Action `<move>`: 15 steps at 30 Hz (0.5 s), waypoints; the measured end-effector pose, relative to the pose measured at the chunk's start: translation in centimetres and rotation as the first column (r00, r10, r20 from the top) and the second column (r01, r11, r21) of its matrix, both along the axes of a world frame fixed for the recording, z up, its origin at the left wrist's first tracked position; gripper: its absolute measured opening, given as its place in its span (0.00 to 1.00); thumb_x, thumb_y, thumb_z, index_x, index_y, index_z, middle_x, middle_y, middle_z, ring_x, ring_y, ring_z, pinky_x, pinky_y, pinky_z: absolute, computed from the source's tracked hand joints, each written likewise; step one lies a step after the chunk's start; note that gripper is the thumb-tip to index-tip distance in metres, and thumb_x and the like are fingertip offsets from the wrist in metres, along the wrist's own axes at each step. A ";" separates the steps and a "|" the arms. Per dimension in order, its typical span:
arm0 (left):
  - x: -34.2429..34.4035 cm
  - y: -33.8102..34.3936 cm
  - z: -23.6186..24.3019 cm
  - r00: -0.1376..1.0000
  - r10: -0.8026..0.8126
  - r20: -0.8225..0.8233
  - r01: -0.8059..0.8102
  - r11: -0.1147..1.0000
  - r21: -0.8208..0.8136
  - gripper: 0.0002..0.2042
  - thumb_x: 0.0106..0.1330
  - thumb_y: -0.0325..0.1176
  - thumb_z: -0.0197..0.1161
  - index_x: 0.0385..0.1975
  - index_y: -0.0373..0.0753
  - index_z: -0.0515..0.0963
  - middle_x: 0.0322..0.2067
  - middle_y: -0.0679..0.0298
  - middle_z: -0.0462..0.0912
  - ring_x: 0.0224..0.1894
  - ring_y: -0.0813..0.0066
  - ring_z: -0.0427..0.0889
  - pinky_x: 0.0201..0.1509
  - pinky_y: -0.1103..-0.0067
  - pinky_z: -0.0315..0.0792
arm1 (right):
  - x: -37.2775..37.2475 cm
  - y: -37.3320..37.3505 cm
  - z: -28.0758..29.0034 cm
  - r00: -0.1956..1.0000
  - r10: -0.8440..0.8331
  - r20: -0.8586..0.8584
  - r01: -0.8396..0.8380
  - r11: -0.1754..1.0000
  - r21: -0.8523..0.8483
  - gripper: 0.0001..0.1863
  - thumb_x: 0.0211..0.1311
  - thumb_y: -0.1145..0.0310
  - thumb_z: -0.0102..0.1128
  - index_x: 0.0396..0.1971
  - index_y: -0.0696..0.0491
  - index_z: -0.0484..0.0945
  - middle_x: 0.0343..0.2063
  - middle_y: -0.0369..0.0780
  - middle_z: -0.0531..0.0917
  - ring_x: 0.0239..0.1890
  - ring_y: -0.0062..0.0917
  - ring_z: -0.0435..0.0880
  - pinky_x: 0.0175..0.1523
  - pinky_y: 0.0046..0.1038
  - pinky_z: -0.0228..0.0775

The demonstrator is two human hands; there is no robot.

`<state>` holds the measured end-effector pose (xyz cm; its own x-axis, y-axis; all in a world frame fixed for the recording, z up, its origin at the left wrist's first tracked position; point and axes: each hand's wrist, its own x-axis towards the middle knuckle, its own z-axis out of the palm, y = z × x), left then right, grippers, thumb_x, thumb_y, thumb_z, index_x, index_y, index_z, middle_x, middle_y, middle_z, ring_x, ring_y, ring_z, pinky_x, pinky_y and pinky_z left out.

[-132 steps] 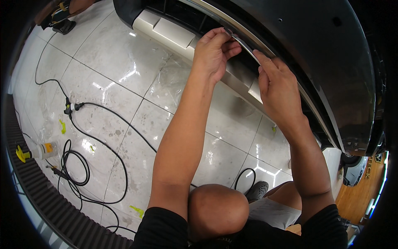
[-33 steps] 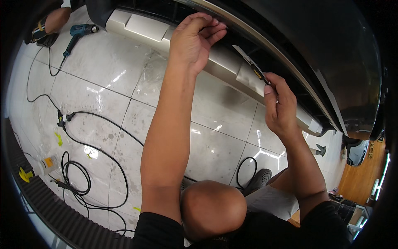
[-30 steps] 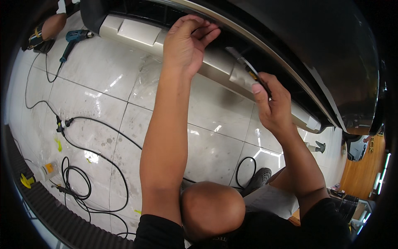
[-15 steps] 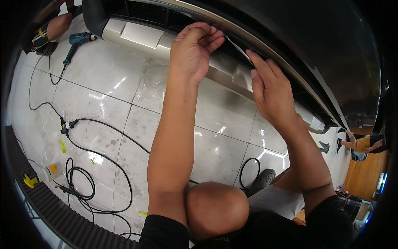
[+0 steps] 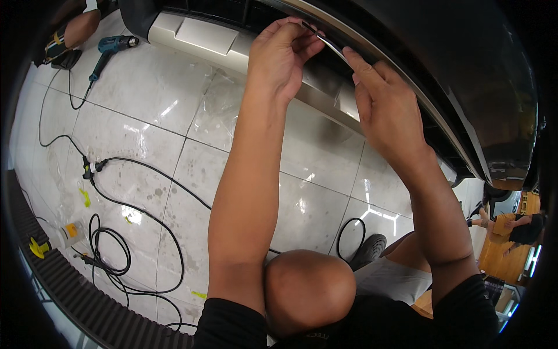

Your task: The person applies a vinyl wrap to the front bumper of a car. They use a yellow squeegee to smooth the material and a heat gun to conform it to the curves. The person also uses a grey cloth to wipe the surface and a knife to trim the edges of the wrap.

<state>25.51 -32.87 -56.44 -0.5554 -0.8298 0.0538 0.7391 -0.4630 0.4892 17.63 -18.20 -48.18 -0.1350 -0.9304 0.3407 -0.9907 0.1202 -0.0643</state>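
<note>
At the lower edge of a dark vehicle body [image 5: 465, 70], my left hand [image 5: 282, 55] pinches a thin strip [image 5: 330, 45], dark at its far end and pale and shiny along the middle. The strip slants down to the right, beside the light trim line of the body. My right hand [image 5: 386, 107] meets its other end, the index finger stretched along it and the thumb just below; the contact is partly hidden. Beneath my hands runs a silver-beige sill panel [image 5: 206, 36] with raised blocks.
A teal heat gun [image 5: 107, 55] lies on the glossy tiled floor at upper left. Black cable [image 5: 110, 250] coils at lower left, near a ribbed dark mat edge [image 5: 64, 285] and a bottle with a yellow top [image 5: 39, 248]. Other people [image 5: 511, 228] show at the far right.
Both hands have shifted slightly up, and more of the strip's dark far end shows above my left fingers. The view has moved a little.
</note>
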 end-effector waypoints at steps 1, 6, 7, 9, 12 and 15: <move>0.1 -0.1 -0.1 1.000 0.001 0.005 -0.001 1.000 0.000 0.06 0.66 0.24 0.51 0.39 0.35 0.73 0.36 0.59 0.79 0.41 0.65 0.80 0.45 0.72 0.76 | 0.3 -0.2 0.1 1.000 -0.006 0.003 0.006 1.000 -0.004 0.21 0.60 0.76 0.54 0.55 0.51 0.77 0.28 0.46 0.78 0.27 0.39 0.79 0.35 0.38 0.73; 0.0 -0.3 -0.3 1.000 -0.003 0.014 0.003 1.000 -0.018 0.06 0.65 0.24 0.51 0.38 0.34 0.74 0.36 0.58 0.79 0.40 0.66 0.80 0.44 0.73 0.77 | 0.6 -0.5 0.0 1.000 -0.022 0.002 0.022 1.000 -0.017 0.21 0.61 0.77 0.54 0.55 0.51 0.77 0.26 0.46 0.78 0.27 0.38 0.78 0.35 0.37 0.71; 0.0 -0.4 -0.4 1.000 -0.001 0.016 0.001 1.000 -0.018 0.06 0.65 0.24 0.51 0.38 0.33 0.74 0.36 0.58 0.79 0.40 0.67 0.80 0.44 0.73 0.77 | 0.6 -0.5 -0.2 1.000 -0.016 -0.006 0.016 0.999 -0.030 0.21 0.61 0.77 0.54 0.55 0.51 0.77 0.26 0.46 0.78 0.27 0.38 0.78 0.35 0.37 0.71; -0.1 -0.3 -0.3 1.000 0.000 0.023 0.000 1.000 -0.015 0.06 0.66 0.24 0.51 0.38 0.33 0.74 0.37 0.58 0.80 0.40 0.68 0.80 0.45 0.73 0.77 | 0.3 -0.5 -0.4 0.999 0.002 -0.036 -0.004 0.999 -0.047 0.20 0.61 0.76 0.54 0.54 0.51 0.77 0.27 0.46 0.78 0.27 0.40 0.79 0.34 0.38 0.72; 0.0 -0.2 -0.4 0.999 0.023 0.029 -0.022 0.999 -0.023 0.06 0.66 0.24 0.51 0.38 0.33 0.74 0.37 0.58 0.80 0.40 0.68 0.80 0.45 0.74 0.77 | 0.0 -0.7 -0.6 0.996 0.029 -0.080 -0.034 0.998 -0.056 0.20 0.60 0.74 0.54 0.53 0.52 0.77 0.28 0.47 0.78 0.26 0.42 0.81 0.33 0.40 0.75; -0.1 -0.8 -0.7 0.999 0.020 0.030 -0.019 0.999 -0.028 0.06 0.67 0.25 0.51 0.38 0.33 0.74 0.37 0.58 0.80 0.41 0.68 0.79 0.47 0.73 0.76 | 0.1 -0.7 -0.6 0.996 0.030 -0.084 -0.035 0.998 -0.060 0.19 0.59 0.75 0.53 0.52 0.52 0.77 0.28 0.47 0.78 0.26 0.42 0.81 0.33 0.40 0.75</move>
